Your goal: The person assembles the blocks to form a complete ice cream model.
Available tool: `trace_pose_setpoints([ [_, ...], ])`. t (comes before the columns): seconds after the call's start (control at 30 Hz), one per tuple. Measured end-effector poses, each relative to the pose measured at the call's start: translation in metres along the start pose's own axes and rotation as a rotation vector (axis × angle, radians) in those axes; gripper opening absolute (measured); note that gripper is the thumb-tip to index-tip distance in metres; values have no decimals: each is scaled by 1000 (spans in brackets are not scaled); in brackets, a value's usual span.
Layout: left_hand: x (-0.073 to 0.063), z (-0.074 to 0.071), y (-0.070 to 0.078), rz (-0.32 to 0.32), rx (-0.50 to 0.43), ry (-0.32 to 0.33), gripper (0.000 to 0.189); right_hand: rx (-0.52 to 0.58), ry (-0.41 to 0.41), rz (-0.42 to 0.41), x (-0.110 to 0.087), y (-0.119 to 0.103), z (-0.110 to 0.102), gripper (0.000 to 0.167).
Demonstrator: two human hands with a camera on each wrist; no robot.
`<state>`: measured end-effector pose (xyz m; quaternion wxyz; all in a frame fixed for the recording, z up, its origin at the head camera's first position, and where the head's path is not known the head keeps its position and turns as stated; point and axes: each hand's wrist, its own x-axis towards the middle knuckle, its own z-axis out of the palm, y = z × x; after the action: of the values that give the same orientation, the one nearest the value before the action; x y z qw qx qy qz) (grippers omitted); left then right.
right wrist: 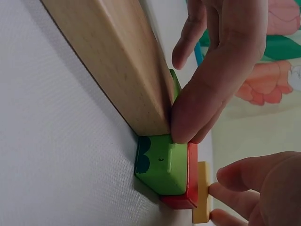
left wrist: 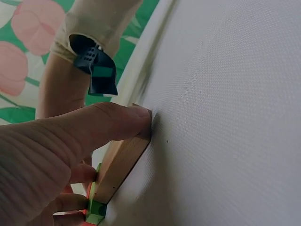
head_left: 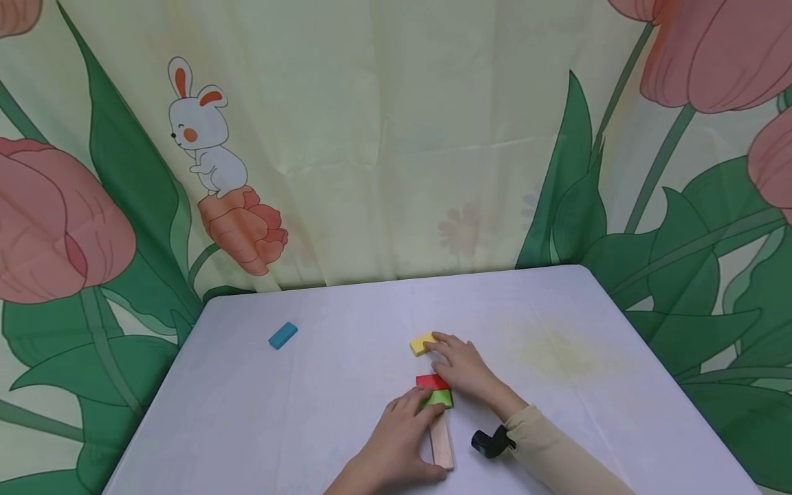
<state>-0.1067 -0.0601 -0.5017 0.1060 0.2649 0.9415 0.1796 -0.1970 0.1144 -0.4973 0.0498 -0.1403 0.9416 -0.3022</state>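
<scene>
My left hand (head_left: 402, 436) spans a long plain wooden block (head_left: 441, 443), its thumb against the near end, plain in the left wrist view. Its fingertips rest where the wood meets a green block (right wrist: 162, 162). Beyond the green one lies a red block (head_left: 432, 381), in line with it and seemingly touching. A yellow block (head_left: 422, 344) lies past the red one, with a gap between them in the head view. My right hand (head_left: 460, 364) touches the yellow block's right end with its fingertips; in the right wrist view the thumb seems apart from it.
A blue block (head_left: 283, 335) lies alone toward the back left of the white-covered table (head_left: 247, 412). On the right wrist sits a black camera mount (head_left: 491, 442), close above the cloth. A printed curtain (head_left: 383, 137) hangs behind the far table edge.
</scene>
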Motion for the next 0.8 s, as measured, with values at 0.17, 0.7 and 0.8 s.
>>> trace_pose_setpoints([
  [0.17,0,0,1,-4,-7,-2,86,-61,28,4,-2,-3,0,41],
  [0.7,0,1,0,-18,-14,-9,87,-108,53,17,-12,-7,4,38],
  [0.8,0,2,-1,-17,-12,-9,87,-117,55,12,-14,-8,5,37],
])
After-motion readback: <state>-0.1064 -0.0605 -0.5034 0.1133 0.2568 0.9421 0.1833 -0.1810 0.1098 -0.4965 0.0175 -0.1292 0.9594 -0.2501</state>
